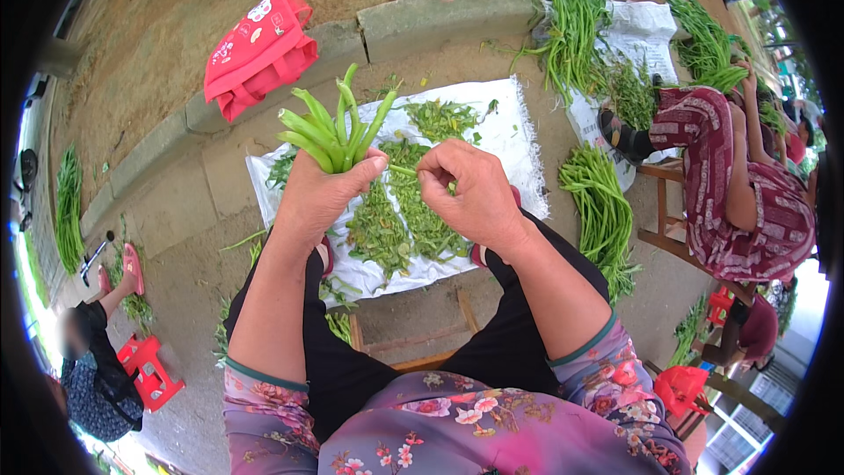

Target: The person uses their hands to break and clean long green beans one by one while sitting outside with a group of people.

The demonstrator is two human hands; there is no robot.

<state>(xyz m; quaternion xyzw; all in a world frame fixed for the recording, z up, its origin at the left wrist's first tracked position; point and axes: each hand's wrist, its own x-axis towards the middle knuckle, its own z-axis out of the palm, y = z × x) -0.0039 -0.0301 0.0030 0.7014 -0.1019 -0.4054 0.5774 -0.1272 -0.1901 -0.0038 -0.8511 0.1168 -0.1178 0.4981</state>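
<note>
In front of my body my left hand (323, 192) is closed round a bunch of water spinach stalks (338, 130). Their thick, pale green cut ends fan out away from me above the fist. Close by on the right, the thumb and fingers of my right hand (473, 186) pinch a thin green stem (403, 171), which reaches toward the left hand. Below both hands a white woven sack (520, 145) lies spread on the ground. Torn leaves and bits of stem (380, 233) are heaped on it. The lower ends of the held bunch are hidden by my left hand.
A red tote bag (262, 57) rests by the stone kerb (448, 19). Bundles of greens (598, 202) lie at my right, and more (567, 13) farther off. A person in patterned trousers (710, 154) sits on the right. Another person (97, 369) is near a red stool (149, 374) at left.
</note>
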